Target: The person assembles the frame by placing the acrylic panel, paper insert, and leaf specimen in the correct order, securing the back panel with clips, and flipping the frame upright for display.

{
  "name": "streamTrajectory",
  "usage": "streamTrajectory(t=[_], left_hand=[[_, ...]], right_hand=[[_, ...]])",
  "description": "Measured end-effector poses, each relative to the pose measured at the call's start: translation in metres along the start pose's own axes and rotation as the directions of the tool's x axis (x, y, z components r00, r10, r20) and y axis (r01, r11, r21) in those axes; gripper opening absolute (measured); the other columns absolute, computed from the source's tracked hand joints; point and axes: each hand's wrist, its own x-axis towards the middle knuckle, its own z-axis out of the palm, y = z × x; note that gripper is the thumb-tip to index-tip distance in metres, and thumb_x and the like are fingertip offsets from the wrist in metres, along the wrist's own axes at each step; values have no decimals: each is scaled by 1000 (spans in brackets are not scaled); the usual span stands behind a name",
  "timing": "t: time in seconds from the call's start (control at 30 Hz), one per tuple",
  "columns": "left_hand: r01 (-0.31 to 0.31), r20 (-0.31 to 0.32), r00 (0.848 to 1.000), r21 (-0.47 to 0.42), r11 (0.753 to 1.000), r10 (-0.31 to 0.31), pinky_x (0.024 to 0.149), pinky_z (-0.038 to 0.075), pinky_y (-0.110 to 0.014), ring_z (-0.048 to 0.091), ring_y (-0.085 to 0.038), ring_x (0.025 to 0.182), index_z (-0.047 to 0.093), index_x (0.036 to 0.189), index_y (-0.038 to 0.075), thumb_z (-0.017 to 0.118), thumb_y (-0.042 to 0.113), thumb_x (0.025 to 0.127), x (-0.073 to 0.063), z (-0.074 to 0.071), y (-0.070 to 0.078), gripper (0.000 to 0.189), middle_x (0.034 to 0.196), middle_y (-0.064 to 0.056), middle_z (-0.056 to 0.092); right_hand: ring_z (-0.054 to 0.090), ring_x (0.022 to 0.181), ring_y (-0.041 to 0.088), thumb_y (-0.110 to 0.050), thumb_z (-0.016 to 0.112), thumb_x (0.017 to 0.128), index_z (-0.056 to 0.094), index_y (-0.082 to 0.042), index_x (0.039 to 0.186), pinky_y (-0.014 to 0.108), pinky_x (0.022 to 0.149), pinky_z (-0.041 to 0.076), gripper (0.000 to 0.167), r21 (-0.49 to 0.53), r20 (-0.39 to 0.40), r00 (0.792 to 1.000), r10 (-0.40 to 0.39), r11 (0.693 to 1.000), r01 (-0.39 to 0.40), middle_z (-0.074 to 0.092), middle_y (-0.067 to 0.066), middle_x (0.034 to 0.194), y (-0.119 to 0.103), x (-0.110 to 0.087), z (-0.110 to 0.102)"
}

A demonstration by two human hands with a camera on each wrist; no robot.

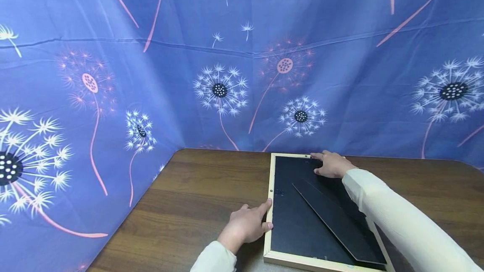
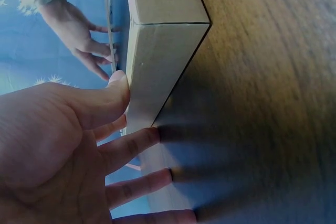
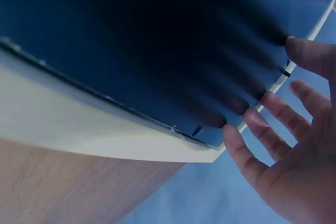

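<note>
A picture frame (image 1: 267, 238) of pale wood lies on the table with its black backing (image 1: 291, 217) upward. A black easel leg (image 1: 340, 226) slants across the backing. My left hand (image 1: 247, 223) is at the left side of the picture frame. In the left wrist view its thumb (image 2: 118, 90) rests at the upper edge, and its other fingers are spread toward the tabletop. My right hand (image 1: 332, 165) reaches over the far right part, its fingertips at the far edge. The right wrist view shows these fingers (image 3: 273, 140) extended along the rim, beside small metal tabs (image 3: 285, 72).
The brown wooden table (image 1: 196, 188) extends left and right of the picture frame. Behind it and at the left hangs a blue cloth (image 1: 170, 95) printed with dandelions, reaching down to the table's edges.
</note>
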Motion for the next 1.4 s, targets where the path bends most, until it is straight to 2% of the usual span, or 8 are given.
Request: streamTrajectory(t=[0.2,0.4,0.5,0.7,0.97,1.4], left_hand=[[5,1,1000,-1,1000,-5,92,52,-52,55,-32,128,48,152,28,67,41,96,0,0,1,60,138,1,65],[1,-4,1000,5,1000,-1,91,53,-50,56,-32,128,48,152,27,67,40,97,0,0,1,60,138,0,65],[0,-5,1000,11,1000,0,90,53,-50,56,-32,128,48,152,27,66,41,97,0,-1,2,60,138,0,64],[0,-3,1000,9,1000,0,90,53,-51,56,-32,127,49,152,26,67,40,97,0,-2,3,59,137,-1,65],[1,-6,1000,4,1000,-1,89,53,-52,56,-32,126,49,152,26,67,39,97,0,0,2,59,136,0,65],[9,-2,1000,-22,1000,-9,93,52,-56,56,-36,127,49,152,24,68,37,96,-2,0,4,60,135,-3,66]], right_hand=[[38,130,64,-21,66,93,43,-1,151,73,98,41,66,-30,24,999,30,999,-29,31,41,149,-4,2,-5],[44,127,59,-20,68,91,48,-1,147,66,93,47,62,-4,19,999,30,1000,-30,39,37,144,-4,3,-6],[46,126,57,-21,69,91,49,-2,146,65,92,48,61,-3,15,999,34,999,-34,42,36,142,-2,4,-6],[41,131,57,-22,71,93,52,-5,146,66,95,47,58,-25,27,998,61,998,-61,37,39,147,-4,5,-8],[45,132,52,-23,73,94,52,-7,146,59,93,51,58,-51,42,995,91,995,-88,44,34,147,-10,5,-11],[43,133,53,-27,79,91,62,-7,140,62,102,45,56,-75,22,997,73,995,-72,49,33,144,-5,9,-13]])
